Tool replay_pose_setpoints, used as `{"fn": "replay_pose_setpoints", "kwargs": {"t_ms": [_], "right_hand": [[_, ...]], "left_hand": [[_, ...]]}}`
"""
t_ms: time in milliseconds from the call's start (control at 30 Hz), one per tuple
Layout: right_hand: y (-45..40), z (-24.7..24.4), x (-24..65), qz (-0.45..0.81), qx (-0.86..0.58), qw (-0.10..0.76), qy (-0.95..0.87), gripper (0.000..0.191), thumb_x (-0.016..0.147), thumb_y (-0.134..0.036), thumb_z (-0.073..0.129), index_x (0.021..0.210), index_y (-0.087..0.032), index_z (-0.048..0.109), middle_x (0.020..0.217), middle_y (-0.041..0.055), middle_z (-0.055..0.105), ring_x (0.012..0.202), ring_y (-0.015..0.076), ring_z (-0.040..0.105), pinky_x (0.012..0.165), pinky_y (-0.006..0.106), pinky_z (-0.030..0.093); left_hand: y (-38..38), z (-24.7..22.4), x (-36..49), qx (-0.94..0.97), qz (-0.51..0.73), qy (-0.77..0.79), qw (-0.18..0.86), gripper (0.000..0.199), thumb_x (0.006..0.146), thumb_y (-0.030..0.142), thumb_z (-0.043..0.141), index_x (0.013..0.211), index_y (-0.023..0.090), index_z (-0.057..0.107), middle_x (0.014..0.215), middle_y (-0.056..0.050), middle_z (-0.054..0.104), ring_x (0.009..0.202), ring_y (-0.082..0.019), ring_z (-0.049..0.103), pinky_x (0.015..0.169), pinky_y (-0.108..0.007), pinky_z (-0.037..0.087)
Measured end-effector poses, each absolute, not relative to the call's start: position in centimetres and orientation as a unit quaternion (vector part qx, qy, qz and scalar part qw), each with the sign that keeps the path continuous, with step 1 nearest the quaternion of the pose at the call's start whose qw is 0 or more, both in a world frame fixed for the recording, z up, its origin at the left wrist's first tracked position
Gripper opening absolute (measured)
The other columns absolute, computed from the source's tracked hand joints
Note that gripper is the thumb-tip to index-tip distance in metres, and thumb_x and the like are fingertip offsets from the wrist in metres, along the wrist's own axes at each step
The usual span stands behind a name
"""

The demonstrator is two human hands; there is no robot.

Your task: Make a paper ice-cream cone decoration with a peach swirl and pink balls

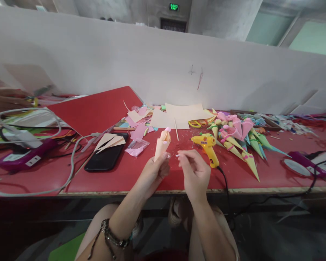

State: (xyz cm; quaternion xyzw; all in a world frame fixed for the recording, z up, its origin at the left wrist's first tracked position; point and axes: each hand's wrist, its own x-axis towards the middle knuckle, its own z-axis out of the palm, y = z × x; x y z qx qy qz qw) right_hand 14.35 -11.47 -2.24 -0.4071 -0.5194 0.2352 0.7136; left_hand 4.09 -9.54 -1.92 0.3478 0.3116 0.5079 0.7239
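Apart but close together, the two hands work above the red tabletop (141, 177). The left hand (157, 170) is closed around the lower part of a cream paper cone (161, 146), which stands nearly upright and has a pleated top, a pink pompom (167, 129) at its tip and a paler pink bit on its front. The right hand (193, 168) pinches a tiny pale pink piece (178, 155) between thumb and forefinger, just beside the left fingers; its exact shape is too small to tell. To the right of the right hand lies a yellow glue gun (208, 146), its black cord running down over the table edge, and beyond it a heap of finished-looking paper cones (236, 134) in pink, cream and green. A thin white stick (176, 129) lies behind the hands, near cream paper sheets (176, 115) and yellow-handled scissors (195, 124). On the left, cream paper pieces (110, 141) rest on a black smartphone (104, 157).
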Motion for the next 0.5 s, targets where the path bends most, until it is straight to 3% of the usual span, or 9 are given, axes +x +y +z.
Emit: {"fn": "replay_pose_setpoints", "kwargs": {"t_ms": [133,267,500], "right_hand": [[-11.07,-2.38,14.66,0.302,-0.41,0.735,-0.447,0.016,0.08,-0.027,0.052,0.078,-0.018,0.065,0.068,0.0003,0.06,0.051,0.0077,0.049,0.049,0.022,0.042],[-10.71,-2.61,14.65,0.366,-0.397,0.734,-0.411,0.014,0.073,-0.029,0.06,0.078,-0.017,0.064,0.068,0.0011,0.063,0.051,0.0082,0.05,0.05,0.023,0.042],[-10.5,-2.81,14.59,0.414,-0.372,0.735,-0.387,0.014,0.067,-0.028,0.065,0.072,-0.018,0.057,0.066,-0.0019,0.058,0.057,0.0087,0.052,0.055,0.023,0.043]], "left_hand": [[-9.47,-1.98,4.04,0.327,0.5,0.315,0.738,0.03,0.066,0.038,0.067,0.066,0.014,0.05,0.046,0.012,0.015,0.039,-0.002,0.01,0.037,-0.015,0.014],[-9.47,-2.02,4.05,0.32,0.491,0.326,0.742,0.027,0.07,0.037,0.063,0.067,0.014,0.051,0.045,0.011,0.015,0.038,-0.003,0.011,0.036,-0.014,0.015],[-9.62,-1.85,4.03,0.319,0.486,0.326,0.746,0.028,0.066,0.038,0.066,0.067,0.015,0.051,0.045,0.012,0.014,0.038,-0.002,0.012,0.036,-0.013,0.015]]}}
